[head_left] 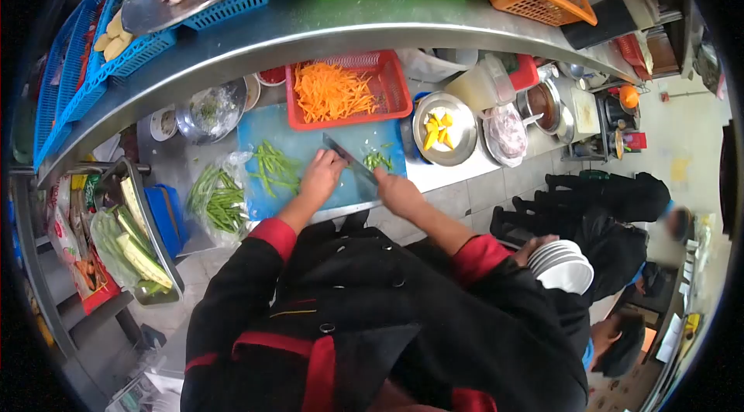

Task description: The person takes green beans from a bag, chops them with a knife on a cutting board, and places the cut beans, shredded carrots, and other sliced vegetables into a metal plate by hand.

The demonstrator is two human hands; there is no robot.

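Observation:
My right hand [399, 193] is wrapped round the handle of a kitchen knife [350, 158], whose blade slants across the blue cutting board [310, 131]. Beside the blade, my left hand [323, 172] rests on the board with its fingers curled together; what they hold, if anything, is hidden. Long green beans [273, 166] lie on the board to the left of that hand. Short cut pieces of green bean [377, 159] sit to the right of the knife. More beans fill a clear plastic bag [221, 199] at the board's left edge.
Behind the board stands a red basket [391, 86] of shredded carrot. A metal bowl [463, 129] with yellow pieces is on the right. A steel shelf [310, 20] carrying baskets overhangs the counter. Another person's hand [533, 248] holds stacked white bowls [564, 268] near my right elbow.

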